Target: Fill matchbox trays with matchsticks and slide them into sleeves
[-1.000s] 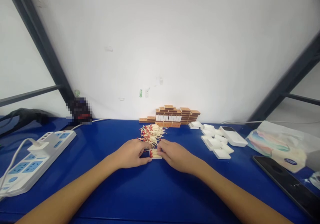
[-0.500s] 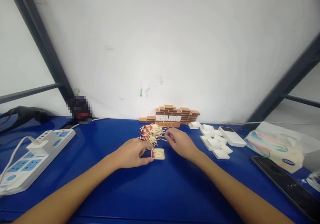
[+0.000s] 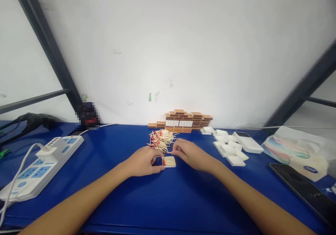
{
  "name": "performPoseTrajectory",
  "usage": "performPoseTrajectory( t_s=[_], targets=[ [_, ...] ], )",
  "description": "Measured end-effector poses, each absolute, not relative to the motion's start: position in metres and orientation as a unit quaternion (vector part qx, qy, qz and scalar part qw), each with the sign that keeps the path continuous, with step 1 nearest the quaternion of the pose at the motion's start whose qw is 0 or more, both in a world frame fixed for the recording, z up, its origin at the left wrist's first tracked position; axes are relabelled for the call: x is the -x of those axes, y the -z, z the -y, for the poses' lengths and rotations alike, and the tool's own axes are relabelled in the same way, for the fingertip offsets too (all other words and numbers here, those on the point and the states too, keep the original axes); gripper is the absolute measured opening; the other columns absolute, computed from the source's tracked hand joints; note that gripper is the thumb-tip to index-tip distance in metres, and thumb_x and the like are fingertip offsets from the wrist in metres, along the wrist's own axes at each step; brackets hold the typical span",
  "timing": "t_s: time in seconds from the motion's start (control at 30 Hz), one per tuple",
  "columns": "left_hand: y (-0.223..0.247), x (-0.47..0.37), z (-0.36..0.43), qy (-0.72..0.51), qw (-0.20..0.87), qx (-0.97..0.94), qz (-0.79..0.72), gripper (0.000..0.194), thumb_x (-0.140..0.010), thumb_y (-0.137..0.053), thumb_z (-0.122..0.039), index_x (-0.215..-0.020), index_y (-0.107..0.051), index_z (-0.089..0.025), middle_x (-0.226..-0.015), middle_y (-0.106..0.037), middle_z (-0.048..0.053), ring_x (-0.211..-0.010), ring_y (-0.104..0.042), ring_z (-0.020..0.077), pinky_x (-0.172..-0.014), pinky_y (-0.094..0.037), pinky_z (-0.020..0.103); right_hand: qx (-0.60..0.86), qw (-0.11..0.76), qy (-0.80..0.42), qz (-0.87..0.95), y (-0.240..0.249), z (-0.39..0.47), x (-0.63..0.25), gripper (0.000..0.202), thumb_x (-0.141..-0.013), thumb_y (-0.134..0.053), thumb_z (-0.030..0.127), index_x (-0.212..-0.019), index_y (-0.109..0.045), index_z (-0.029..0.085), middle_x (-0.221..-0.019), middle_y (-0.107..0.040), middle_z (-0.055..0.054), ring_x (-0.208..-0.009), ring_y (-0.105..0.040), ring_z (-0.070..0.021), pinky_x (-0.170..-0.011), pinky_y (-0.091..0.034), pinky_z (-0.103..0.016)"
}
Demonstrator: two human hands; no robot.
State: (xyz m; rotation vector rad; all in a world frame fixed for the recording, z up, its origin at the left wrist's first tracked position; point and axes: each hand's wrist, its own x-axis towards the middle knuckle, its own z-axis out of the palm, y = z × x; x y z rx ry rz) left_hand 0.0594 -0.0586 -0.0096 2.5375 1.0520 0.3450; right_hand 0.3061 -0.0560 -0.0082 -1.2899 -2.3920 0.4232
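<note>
My left hand pinches the left end of a small white matchbox tray between thumb and fingers. Red-headed matches lie side by side in that tray, heads to the left. My right hand hovers just above the tray's right back corner, thumb and index finger closed on a single match that points left. Right behind both hands spreads a loose heap of matches, heads mostly left. Its near edge is partly covered by my left fingers.
Brown matchboxes are stacked against the wall, with white trays among them. Several white trays lie to the right, beside a white device, a tissue pack and a phone. A power strip occupies the left.
My right hand has come from the heap's right edge down and nearer to the tray, with a match now at its fingertips. My left hand stays on the tray. The view has shifted slightly.
</note>
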Motion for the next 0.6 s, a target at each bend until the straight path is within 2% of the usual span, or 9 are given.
performPoseTrajectory(
  t_s=[0.23, 0.4, 0.6],
  targets=[
    [0.009, -0.057, 0.054, -0.119, 0.177, -0.907, -0.364, 0.028, -0.085, -0.069, -0.044, -0.102, -0.071, -0.022, -0.063, -0.059, -0.004, -0.056, -0.054, 0.0125, -0.054, -0.031, 0.023, 0.46, 0.122, -0.121, 0.871, 0.012, 0.07, -0.288, 0.008, -0.101, -0.057, 0.021, -0.095, -0.06, 0.018, -0.097, -0.063, -0.004, -0.081, -0.058, -0.0165, -0.067, -0.036, -0.027],
    [0.008, -0.058, 0.055, -0.113, 0.174, -0.907, -0.368, 0.028, -0.085, -0.069, -0.042, -0.104, -0.071, -0.022, -0.062, -0.059, -0.004, -0.055, -0.054, 0.0127, -0.054, -0.031, 0.024, 0.451, 0.139, -0.118, 0.874, 0.014, 0.067, -0.289, 0.007, -0.101, -0.057, 0.022, -0.096, -0.061, 0.019, -0.098, -0.062, -0.003, -0.08, -0.057, -0.016, -0.067, -0.036, -0.026],
    [0.009, -0.056, 0.056, -0.112, 0.166, -0.908, -0.368, 0.028, -0.086, -0.069, -0.042, -0.105, -0.071, -0.022, -0.062, -0.059, -0.004, -0.055, -0.055, 0.0132, -0.055, -0.032, 0.024, 0.428, 0.181, -0.147, 0.874, 0.012, 0.069, -0.291, 0.01, -0.095, -0.059, 0.012, -0.089, -0.062, 0.02, -0.09, -0.061, -0.001, -0.077, -0.055, -0.0141, -0.067, -0.037, -0.025]
  ],
)
